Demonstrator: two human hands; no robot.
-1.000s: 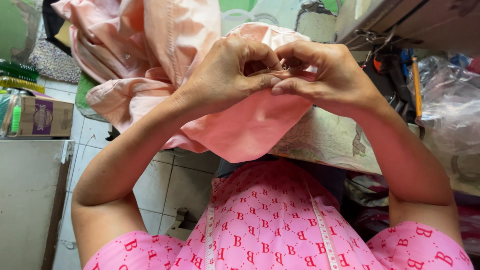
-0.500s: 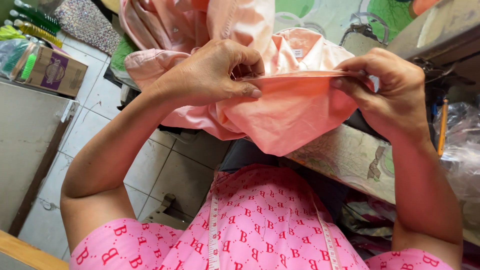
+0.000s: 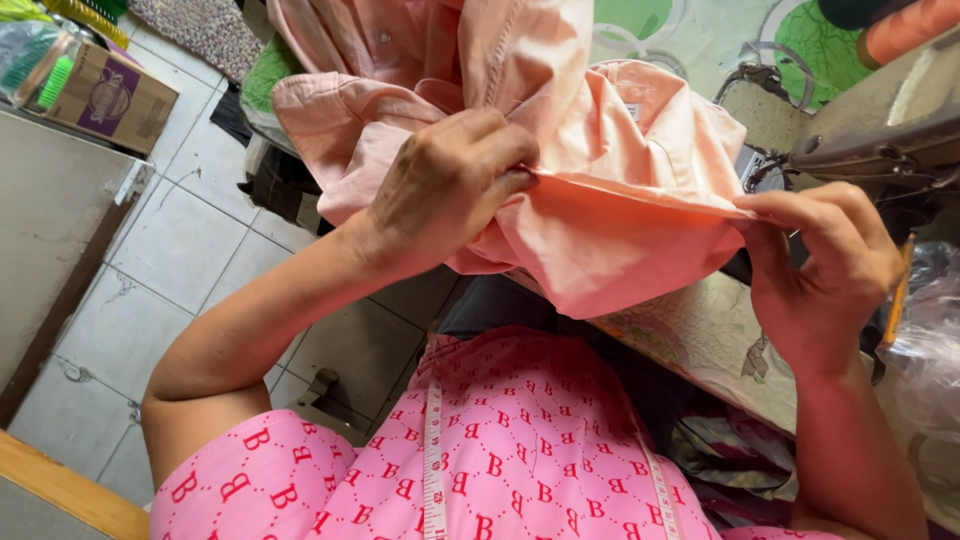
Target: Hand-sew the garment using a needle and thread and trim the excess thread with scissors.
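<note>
- Setting: a pale tiled floor (image 3: 190, 260) lies below my left arm; a worn patterned worktop (image 3: 700, 335) runs under the garment, toward my right.
- Pink garment (image 3: 590, 200): a salmon-pink shirt-like cloth, bunched and hanging from above, with one folded edge pulled taut between my two hands, over the near edge of the worktop.
- My left hand (image 3: 450, 185): closed tight on the garment's folded edge, fingers curled over, thumb pinching from below; knuckles toward the camera.
- My right hand (image 3: 825, 265): at the garment's far right tip, finger and thumb pinched narrow on the very end of the fold, the other fingers loosely curled.
- Sewing machine (image 3: 880, 125): grey metal body just right of the garment, above my right hand.
- Measuring tape (image 3: 433, 450): white strip hanging down my pink printed top, below the garment.
- Cardboard box (image 3: 105, 95): brown with a purple panel, well left of the garment, on the floor.
- Clear plastic wrapping (image 3: 925, 330): crumpled, just right of my right hand.
- Grey cabinet side (image 3: 50, 230): far left of the garment, below the box.
</note>
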